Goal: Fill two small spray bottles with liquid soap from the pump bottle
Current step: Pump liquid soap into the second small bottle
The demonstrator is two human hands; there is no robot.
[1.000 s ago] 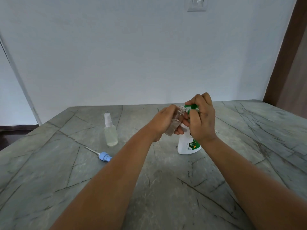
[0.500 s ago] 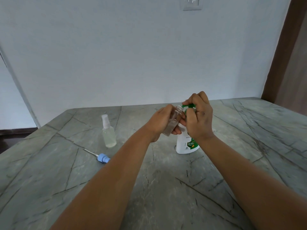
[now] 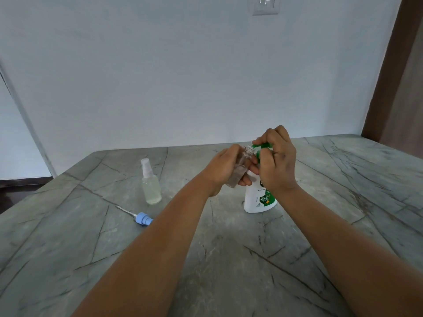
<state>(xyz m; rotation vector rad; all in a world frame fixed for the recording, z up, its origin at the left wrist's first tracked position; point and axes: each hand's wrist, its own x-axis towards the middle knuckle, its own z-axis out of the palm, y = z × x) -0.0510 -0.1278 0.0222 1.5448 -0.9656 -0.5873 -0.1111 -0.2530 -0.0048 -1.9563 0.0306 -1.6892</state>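
My left hand [image 3: 223, 169] grips a small clear spray bottle [image 3: 240, 170] with its cap off, tilted so its open neck sits right under the green spout. The white pump bottle [image 3: 258, 197] with a green label stands on the table, and my right hand [image 3: 275, 162] is curled over its green pump head [image 3: 263, 145]. A second small spray bottle [image 3: 150, 183], capped in white and holding clear liquid, stands upright to the left. A blue spray cap [image 3: 143, 218] with its thin dip tube lies on the table in front of it.
The grey-green marble table [image 3: 217, 259] runs back to a white wall. A brown door frame [image 3: 393, 69] rises at the right. The table's left corner edge [image 3: 29, 197] drops off to a dark floor.
The view has shifted slightly. My right hand has risen a little with the pump head. The left hand keeps the open bottle at the spout.
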